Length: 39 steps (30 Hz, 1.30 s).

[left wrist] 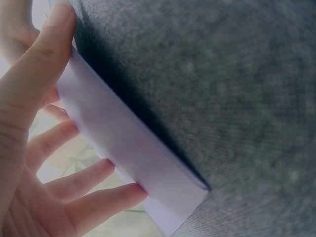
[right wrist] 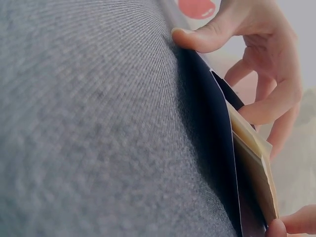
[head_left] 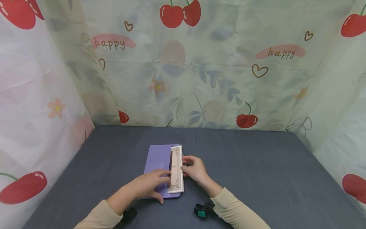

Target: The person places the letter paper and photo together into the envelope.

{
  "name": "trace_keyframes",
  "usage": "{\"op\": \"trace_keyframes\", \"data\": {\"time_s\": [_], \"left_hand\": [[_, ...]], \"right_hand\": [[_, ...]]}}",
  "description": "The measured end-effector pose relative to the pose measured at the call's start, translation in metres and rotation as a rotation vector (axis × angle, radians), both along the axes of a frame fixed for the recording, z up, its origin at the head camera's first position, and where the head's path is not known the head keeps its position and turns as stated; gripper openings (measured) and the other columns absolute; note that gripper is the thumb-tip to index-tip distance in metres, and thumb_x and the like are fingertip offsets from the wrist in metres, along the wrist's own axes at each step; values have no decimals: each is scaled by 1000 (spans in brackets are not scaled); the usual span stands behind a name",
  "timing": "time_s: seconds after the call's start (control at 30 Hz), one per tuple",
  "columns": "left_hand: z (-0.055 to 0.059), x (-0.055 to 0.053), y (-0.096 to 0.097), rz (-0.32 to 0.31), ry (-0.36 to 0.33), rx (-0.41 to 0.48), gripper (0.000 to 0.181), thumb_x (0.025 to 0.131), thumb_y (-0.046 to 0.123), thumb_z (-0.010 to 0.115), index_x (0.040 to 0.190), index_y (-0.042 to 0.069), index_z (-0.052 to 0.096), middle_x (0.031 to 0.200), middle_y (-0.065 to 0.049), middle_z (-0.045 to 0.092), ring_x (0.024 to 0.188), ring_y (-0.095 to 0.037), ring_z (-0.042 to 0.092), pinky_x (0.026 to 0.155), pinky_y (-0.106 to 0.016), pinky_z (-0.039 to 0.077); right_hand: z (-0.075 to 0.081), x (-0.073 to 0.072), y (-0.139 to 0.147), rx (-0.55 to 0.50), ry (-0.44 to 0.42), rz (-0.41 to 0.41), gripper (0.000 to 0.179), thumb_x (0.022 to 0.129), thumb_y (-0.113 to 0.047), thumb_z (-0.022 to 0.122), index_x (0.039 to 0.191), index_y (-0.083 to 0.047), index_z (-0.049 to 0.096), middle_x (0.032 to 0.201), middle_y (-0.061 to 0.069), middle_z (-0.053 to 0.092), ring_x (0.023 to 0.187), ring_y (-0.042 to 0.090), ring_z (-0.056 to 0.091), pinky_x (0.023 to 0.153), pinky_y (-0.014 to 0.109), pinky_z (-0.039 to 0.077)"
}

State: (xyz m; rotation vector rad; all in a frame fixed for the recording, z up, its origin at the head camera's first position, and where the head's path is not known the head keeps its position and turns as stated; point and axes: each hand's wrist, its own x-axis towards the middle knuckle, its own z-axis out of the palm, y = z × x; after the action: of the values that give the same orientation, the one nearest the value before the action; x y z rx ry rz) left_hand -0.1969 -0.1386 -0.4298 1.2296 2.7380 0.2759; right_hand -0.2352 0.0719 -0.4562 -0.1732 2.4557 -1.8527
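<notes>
A flat purple sleeve [head_left: 160, 156] lies on the dark table, with a cream, scroll-bordered paper piece [head_left: 176, 168] at its right side. My left hand [head_left: 151, 183] rests across the sleeve's lower part, fingers spread, thumb by the near edge. In the left wrist view its fingers lie fairly straight on the purple surface [left wrist: 113, 128]. With thumb and fingers, my right hand [head_left: 195, 168] pinches the cream piece's right edge. The right wrist view shows layered cream edges [right wrist: 254, 148] in the sleeve's dark opening, with right fingertips [right wrist: 291, 222] at the lower corner.
Dark grey cloth covers the table [head_left: 257, 168]. Behind and beside it hang pale curtains [head_left: 194, 79] printed with cherries, hearts and flowers. A black wrist device with a green patch [head_left: 202, 212] sits under the right wrist.
</notes>
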Motion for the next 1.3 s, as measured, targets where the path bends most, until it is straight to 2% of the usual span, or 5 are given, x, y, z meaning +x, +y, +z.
{"op": "trace_keyframes", "data": {"time_s": [0.87,1.3], "left_hand": [[0,1,0,-11,10,24,52,66,44,77,108,20,59,137,-9,49,124,-39,49,98,-50,45],[1,1,0,-8,18,21,51,66,45,77,108,22,58,137,-8,49,124,-38,49,98,-49,45]], "right_hand": [[-3,2,-7,-54,-11,35,40,77,7,62,116,9,57,108,27,61,61,8,61,57,28,57],[-1,2,-11,-62,-5,45,40,76,7,62,116,10,56,109,28,62,61,9,61,57,28,57]]}}
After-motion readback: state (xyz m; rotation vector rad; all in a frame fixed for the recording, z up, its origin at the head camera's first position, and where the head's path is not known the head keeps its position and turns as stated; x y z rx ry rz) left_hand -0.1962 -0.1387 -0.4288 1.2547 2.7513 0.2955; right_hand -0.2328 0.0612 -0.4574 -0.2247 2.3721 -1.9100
